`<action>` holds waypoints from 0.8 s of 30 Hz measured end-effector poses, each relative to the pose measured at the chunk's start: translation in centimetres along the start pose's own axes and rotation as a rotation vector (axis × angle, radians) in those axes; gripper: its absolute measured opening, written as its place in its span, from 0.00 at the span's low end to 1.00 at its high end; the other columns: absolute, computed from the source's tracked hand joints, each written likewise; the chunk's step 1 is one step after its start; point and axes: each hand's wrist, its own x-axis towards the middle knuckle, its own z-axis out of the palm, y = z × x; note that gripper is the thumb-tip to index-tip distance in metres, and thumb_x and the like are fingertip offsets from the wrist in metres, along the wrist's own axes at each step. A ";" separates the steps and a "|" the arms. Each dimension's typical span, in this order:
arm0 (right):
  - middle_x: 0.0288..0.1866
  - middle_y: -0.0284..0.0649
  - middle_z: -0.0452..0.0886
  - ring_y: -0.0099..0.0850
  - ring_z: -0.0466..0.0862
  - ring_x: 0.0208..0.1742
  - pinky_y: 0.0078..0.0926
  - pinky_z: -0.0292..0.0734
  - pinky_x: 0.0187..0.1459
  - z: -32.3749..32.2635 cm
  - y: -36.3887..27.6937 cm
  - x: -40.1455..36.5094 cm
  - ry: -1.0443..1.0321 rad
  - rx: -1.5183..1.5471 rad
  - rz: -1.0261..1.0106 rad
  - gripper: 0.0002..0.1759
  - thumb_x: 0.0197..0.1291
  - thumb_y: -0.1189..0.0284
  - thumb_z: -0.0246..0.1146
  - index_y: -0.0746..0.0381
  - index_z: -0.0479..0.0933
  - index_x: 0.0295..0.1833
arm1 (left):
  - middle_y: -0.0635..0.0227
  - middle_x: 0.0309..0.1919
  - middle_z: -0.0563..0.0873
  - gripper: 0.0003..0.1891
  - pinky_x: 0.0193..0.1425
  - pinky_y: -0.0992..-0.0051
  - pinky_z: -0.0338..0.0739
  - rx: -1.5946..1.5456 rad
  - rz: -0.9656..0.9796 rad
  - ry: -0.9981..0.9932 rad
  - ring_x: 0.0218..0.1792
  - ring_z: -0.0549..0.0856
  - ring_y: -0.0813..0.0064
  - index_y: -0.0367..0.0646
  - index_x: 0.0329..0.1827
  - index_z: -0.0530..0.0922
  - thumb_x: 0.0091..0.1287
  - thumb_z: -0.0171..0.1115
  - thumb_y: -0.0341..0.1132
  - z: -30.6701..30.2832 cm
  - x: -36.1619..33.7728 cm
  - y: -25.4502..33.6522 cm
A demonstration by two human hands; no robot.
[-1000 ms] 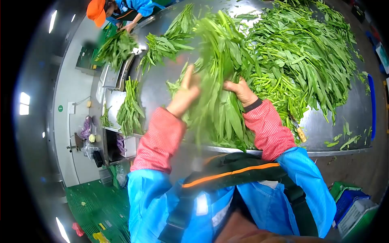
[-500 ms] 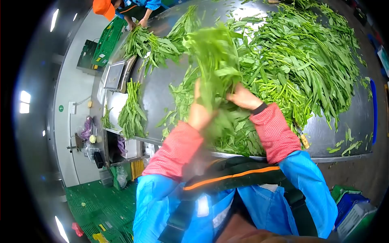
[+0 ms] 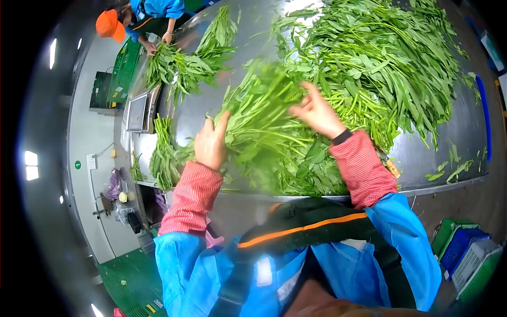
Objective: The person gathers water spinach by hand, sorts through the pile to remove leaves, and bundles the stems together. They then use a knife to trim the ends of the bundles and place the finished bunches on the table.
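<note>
A bunch of long-leaved green vegetable stems (image 3: 264, 113), blurred by motion, lies slantwise over loose leaves between my hands. At its left side my left hand (image 3: 210, 148) is open, thumb and fingers apart beside the leaves. My right hand (image 3: 321, 115) is open to the right of the bunch, fingers bent and apart, close to the stem ends. Under and in front of the bunch are more loose leaves (image 3: 311, 174). A big heap of the same greens (image 3: 380, 68) covers the right part of the metal table.
A knife with a light handle (image 3: 392, 168) lies by the heap. At left are a small tied bunch (image 3: 162, 153) and a scale (image 3: 138, 112). Across the table a co-worker in an orange cap (image 3: 111, 25) handles greens (image 3: 171, 66). Crates (image 3: 465, 253) stand on the floor at right.
The bunch, held upright between my hands before, has dropped lower and tipped over. My left hand has moved left, away from the stems, and my right hand has risen slightly.
</note>
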 end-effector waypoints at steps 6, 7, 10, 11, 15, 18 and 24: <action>0.29 0.30 0.80 0.18 0.76 0.27 0.16 0.73 0.30 -4.7 1.1 -0.5 0.138 0.440 0.004 0.09 0.63 0.74 0.60 0.64 0.77 0.47 | 0.61 0.29 0.72 0.39 0.28 0.64 0.73 0.113 0.021 0.169 0.26 0.76 0.60 0.51 0.66 0.72 0.43 0.59 0.17 -1.3 -1.8 -1.2; 0.28 0.29 0.79 0.17 0.75 0.27 0.17 0.72 0.29 -5.1 0.6 0.2 0.306 0.389 -0.036 0.09 0.63 0.74 0.60 0.65 0.76 0.47 | 0.62 0.29 0.72 0.38 0.28 0.65 0.72 0.157 0.026 0.194 0.26 0.76 0.61 0.51 0.66 0.72 0.45 0.59 0.18 -1.4 -2.1 -1.5; 0.30 0.33 0.80 0.21 0.77 0.27 0.19 0.73 0.29 -1.4 -2.4 0.3 0.201 0.206 -0.158 0.18 0.61 0.70 0.64 0.67 0.73 0.52 | 0.65 0.29 0.71 0.33 0.30 0.69 0.69 0.306 0.055 0.271 0.27 0.75 0.67 0.54 0.65 0.74 0.52 0.56 0.22 -1.8 -2.4 -1.5; 0.32 0.36 0.81 0.22 0.78 0.27 0.22 0.74 0.30 0.2 -3.2 -0.3 0.027 0.127 -0.105 0.25 0.60 0.62 0.67 0.67 0.71 0.55 | 0.65 0.29 0.71 0.32 0.30 0.70 0.69 0.309 0.080 0.284 0.27 0.74 0.67 0.54 0.65 0.74 0.52 0.56 0.22 -2.0 -2.3 -1.1; 0.23 0.28 0.77 0.16 0.72 0.24 0.17 0.67 0.27 5.0 -1.3 -1.6 -0.330 0.217 0.092 0.11 0.63 0.67 0.65 0.64 0.78 0.41 | 0.62 0.31 0.73 0.36 0.31 0.66 0.71 0.147 0.037 0.264 0.29 0.76 0.62 0.53 0.66 0.71 0.49 0.56 0.18 -2.3 -2.0 0.0; 0.19 0.25 0.71 0.14 0.68 0.21 0.16 0.64 0.25 1.6 -2.2 -3.0 -0.326 0.340 -0.131 0.08 0.68 0.70 0.60 0.63 0.76 0.38 | 0.58 0.35 0.74 0.43 0.34 0.61 0.74 -0.097 -0.115 0.182 0.30 0.77 0.54 0.50 0.68 0.67 0.43 0.55 0.13 -1.2 -3.4 -0.7; 0.41 0.40 0.79 0.25 0.81 0.34 0.20 0.77 0.32 -3.3 -4.1 1.5 -0.053 0.356 0.004 0.31 0.68 0.52 0.57 0.62 0.62 0.67 | 0.62 0.32 0.74 0.38 0.31 0.67 0.70 0.139 0.031 0.255 0.30 0.76 0.61 0.50 0.67 0.71 0.46 0.56 0.16 -1.9 -3.8 -0.7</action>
